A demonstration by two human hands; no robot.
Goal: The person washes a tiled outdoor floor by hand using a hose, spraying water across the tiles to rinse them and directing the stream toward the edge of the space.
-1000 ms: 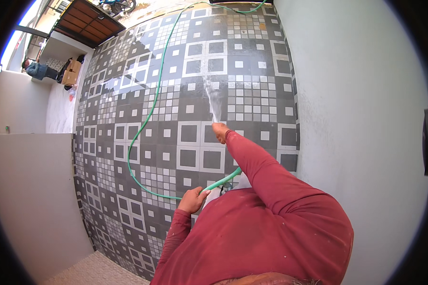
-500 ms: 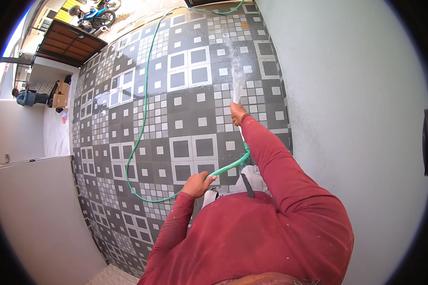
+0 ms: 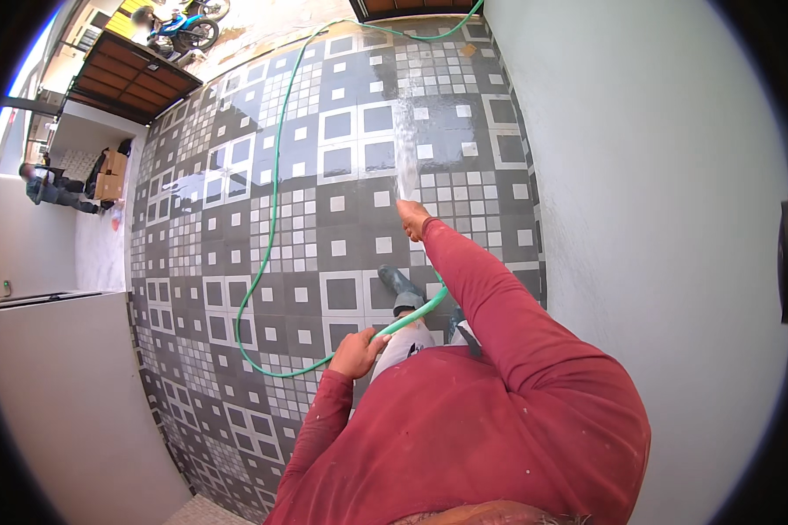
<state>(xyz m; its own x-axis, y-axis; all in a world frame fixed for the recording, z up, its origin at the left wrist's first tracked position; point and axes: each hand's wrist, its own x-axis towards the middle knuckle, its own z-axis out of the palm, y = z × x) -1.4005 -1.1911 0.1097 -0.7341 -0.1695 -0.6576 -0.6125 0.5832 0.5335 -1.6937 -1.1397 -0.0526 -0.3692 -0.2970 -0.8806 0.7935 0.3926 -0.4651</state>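
Both hands grip the green hose (image 3: 274, 201): right hand (image 3: 413, 217) spraying tiles at 12 o'clock, left hand (image 3: 356, 352) feeding slack; mid-rinse, probably sweep sideways next.

Green hose (image 3: 271, 219) snaking across wet tiles, spraying water.

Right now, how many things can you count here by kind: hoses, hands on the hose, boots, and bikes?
Green garden hose: 1
Hands on the hose: 2, the left hand gripping its middle and the right hand at the spraying end
Dark rubber boot: 1 in clear view
Blue motorbike: 1
Total: 5
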